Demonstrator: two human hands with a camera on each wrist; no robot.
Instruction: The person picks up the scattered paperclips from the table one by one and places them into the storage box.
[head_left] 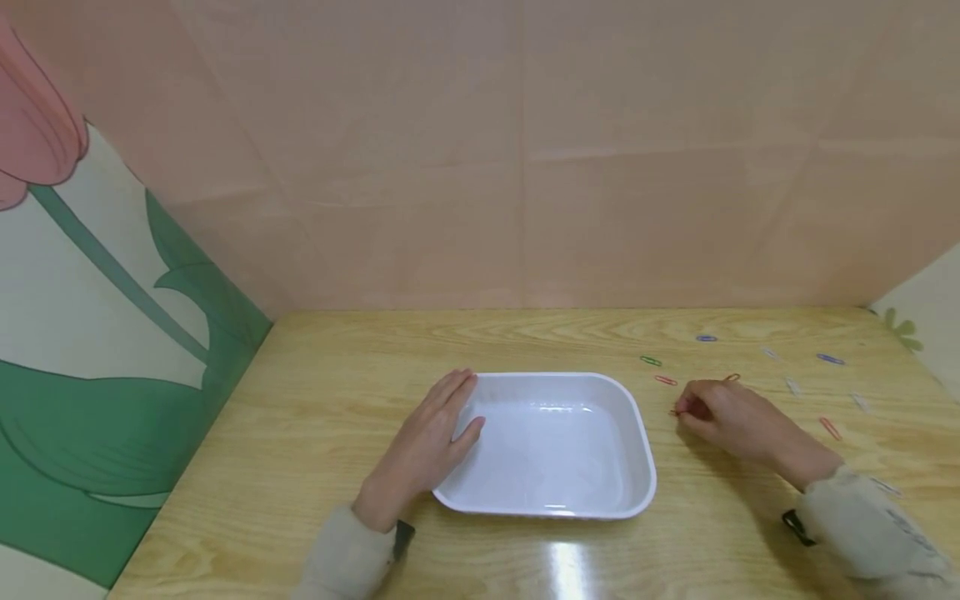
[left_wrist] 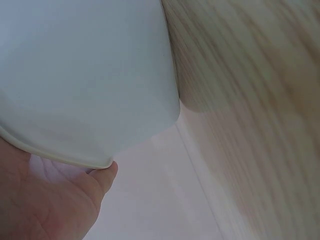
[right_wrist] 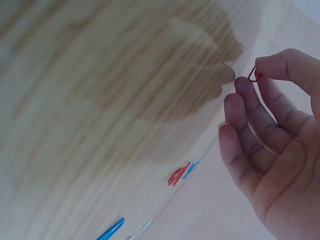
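A white rectangular tray point(head_left: 540, 510) stands on the table. My left hand point(head_left: 431, 429) rests over its left rim, fingers straight and thumb reaching over the inside. From below, the left wrist view has that hand point(left_wrist: 55, 200) against the rim of the tray point(left_wrist: 90, 80). Right of the tray, my right hand point(head_left: 731, 417) pinches a red paper clip point(right_wrist: 252, 75) between thumb and index finger. Its other fingers point(right_wrist: 252, 145) are loosely bent. Close to this hand lie another red paper clip point(head_left: 666, 380), a green paper clip point(head_left: 651, 361) and a reddish paper clip point(head_left: 732, 377), partly hidden.
More paper clips are scattered at the right: a blue one point(head_left: 707, 338), another blue one point(head_left: 830, 359), a red one point(head_left: 830, 428) and several white ones, such as this white clip point(head_left: 859, 402). A pinkish sheet point(head_left: 525, 208) stands behind the wooden table point(head_left: 262, 467).
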